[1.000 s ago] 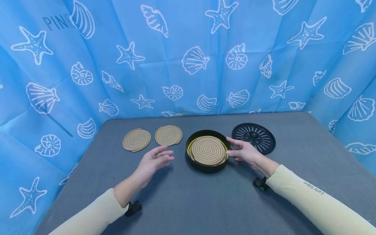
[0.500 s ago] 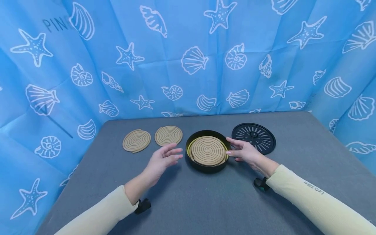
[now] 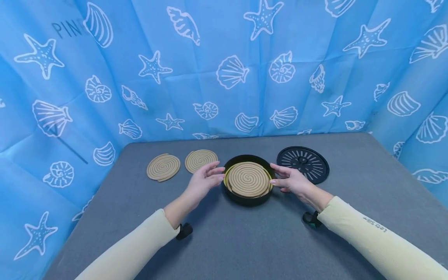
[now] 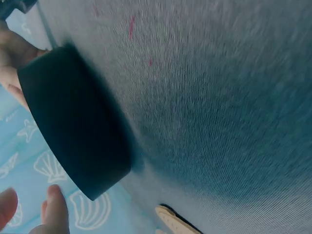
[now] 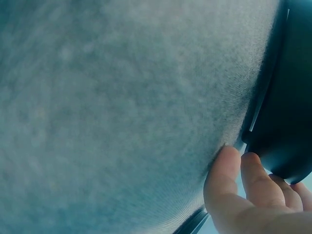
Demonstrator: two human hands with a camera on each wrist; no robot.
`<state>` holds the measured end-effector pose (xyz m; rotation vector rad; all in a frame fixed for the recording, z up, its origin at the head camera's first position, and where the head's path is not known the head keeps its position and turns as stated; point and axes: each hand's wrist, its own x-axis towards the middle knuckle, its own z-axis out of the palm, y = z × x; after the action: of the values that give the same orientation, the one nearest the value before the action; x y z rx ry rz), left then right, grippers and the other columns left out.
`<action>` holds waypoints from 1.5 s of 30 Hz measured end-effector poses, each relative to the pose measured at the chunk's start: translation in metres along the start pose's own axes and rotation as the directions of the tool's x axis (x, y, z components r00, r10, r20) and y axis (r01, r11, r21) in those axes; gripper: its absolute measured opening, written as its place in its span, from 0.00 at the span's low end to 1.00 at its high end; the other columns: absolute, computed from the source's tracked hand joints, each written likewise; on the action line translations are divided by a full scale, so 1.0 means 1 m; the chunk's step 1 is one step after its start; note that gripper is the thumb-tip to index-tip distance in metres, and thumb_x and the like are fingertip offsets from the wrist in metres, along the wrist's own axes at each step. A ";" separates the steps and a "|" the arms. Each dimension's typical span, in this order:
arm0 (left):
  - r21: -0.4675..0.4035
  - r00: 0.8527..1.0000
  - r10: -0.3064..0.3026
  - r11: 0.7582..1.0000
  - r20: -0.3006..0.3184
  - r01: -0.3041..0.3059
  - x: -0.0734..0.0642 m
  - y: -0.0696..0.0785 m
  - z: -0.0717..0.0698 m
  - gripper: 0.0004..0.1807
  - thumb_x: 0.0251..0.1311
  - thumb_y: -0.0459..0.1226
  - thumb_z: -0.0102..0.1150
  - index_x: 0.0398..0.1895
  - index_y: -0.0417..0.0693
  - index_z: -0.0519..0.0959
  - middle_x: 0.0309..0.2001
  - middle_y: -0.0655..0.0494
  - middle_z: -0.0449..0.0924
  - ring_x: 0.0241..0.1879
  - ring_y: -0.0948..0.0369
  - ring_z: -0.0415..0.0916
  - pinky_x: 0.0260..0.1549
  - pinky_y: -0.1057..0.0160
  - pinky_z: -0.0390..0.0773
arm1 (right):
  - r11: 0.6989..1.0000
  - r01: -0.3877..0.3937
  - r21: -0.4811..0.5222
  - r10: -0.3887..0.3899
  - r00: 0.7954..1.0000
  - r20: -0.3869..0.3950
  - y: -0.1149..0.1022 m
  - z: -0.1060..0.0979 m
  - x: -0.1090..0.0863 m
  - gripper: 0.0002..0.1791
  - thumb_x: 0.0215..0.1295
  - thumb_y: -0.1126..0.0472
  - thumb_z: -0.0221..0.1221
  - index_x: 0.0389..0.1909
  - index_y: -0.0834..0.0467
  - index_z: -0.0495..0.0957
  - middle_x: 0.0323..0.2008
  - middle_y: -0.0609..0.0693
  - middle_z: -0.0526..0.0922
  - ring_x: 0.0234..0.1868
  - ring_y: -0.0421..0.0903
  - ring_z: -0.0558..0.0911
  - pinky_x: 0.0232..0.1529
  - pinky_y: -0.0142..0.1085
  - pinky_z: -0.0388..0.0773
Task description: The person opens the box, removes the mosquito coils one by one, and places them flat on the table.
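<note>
A round black tin (image 3: 241, 201) with a yellow inner edge stands mid-table. Inside it lies a tan mosquito coil (image 3: 247, 179), seemingly on top of another. My right hand (image 3: 293, 182) rests against the tin's right side, fingers extended at the rim; in the right wrist view its fingertips (image 5: 251, 158) touch the dark outer wall. On the other side, my left hand (image 3: 203, 181) has its loosely bent fingers by the left rim. The left wrist view shows those fingers (image 4: 54, 207) just off the wall, so touch there is unclear.
Two more spiral coils lie at the back left, an outer coil (image 3: 163, 167) and an inner coil (image 3: 199, 159) partly behind my left hand. Behind my right hand lies a black slotted lid (image 3: 315, 163). A blue shell-print curtain (image 3: 210, 89) hangs along the table's far edge.
My left hand has moved right and slightly up to the tin's left rim. The right hand stays at the right side, and the tin has not moved.
</note>
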<state>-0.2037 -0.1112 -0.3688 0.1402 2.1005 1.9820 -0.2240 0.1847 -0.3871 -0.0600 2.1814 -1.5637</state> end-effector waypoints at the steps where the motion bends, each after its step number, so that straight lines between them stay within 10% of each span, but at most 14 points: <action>1: 0.016 1.000 0.002 1.000 0.006 -0.002 0.003 0.000 0.001 0.30 0.67 0.26 0.52 0.72 0.39 0.59 0.63 0.38 0.70 0.61 0.48 0.71 0.59 0.49 0.71 | 1.000 0.000 0.000 0.000 1.000 0.000 0.000 0.000 0.000 0.39 0.70 0.59 0.57 0.77 0.55 0.49 0.75 0.61 0.48 0.73 0.62 0.52 0.62 0.55 0.67; 18: 0.190 1.000 0.023 0.982 0.009 -0.025 0.050 -0.006 0.036 0.35 0.66 0.24 0.53 0.74 0.41 0.54 0.69 0.44 0.64 0.71 0.51 0.57 0.64 0.52 0.66 | 1.000 0.010 0.014 -0.010 1.000 0.006 0.003 -0.001 0.000 0.39 0.71 0.60 0.57 0.77 0.56 0.49 0.75 0.62 0.48 0.73 0.62 0.52 0.62 0.55 0.67; 25: 0.324 1.000 0.010 0.946 -0.017 -0.004 0.065 -0.006 0.045 0.37 0.64 0.25 0.55 0.75 0.42 0.54 0.69 0.45 0.64 0.70 0.51 0.57 0.65 0.51 0.63 | 1.000 -0.007 0.010 0.007 1.000 -0.003 0.001 0.000 0.000 0.39 0.70 0.59 0.57 0.77 0.56 0.49 0.75 0.61 0.48 0.73 0.62 0.52 0.62 0.55 0.68; 32: 0.451 0.994 -0.059 0.892 0.088 0.013 0.070 -0.003 0.043 0.41 0.64 0.26 0.55 0.77 0.48 0.49 0.73 0.45 0.57 0.72 0.51 0.53 0.68 0.52 0.58 | 1.000 -0.007 0.009 0.007 1.000 -0.001 0.000 0.000 -0.001 0.39 0.71 0.59 0.57 0.77 0.56 0.49 0.75 0.62 0.48 0.72 0.62 0.53 0.61 0.54 0.68; 45: 0.362 0.995 -0.027 0.932 0.097 -0.010 0.070 -0.007 0.043 0.39 0.65 0.24 0.53 0.77 0.45 0.51 0.70 0.48 0.63 0.71 0.52 0.57 0.66 0.54 0.62 | 1.000 0.002 0.008 -0.002 1.000 -0.003 0.000 -0.001 -0.001 0.39 0.70 0.59 0.57 0.76 0.56 0.49 0.75 0.61 0.47 0.73 0.61 0.52 0.61 0.54 0.69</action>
<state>-0.2601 -0.0530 -0.3854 0.2898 2.3714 1.5261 -0.2238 0.1858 -0.3864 -0.0578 2.1779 -1.5741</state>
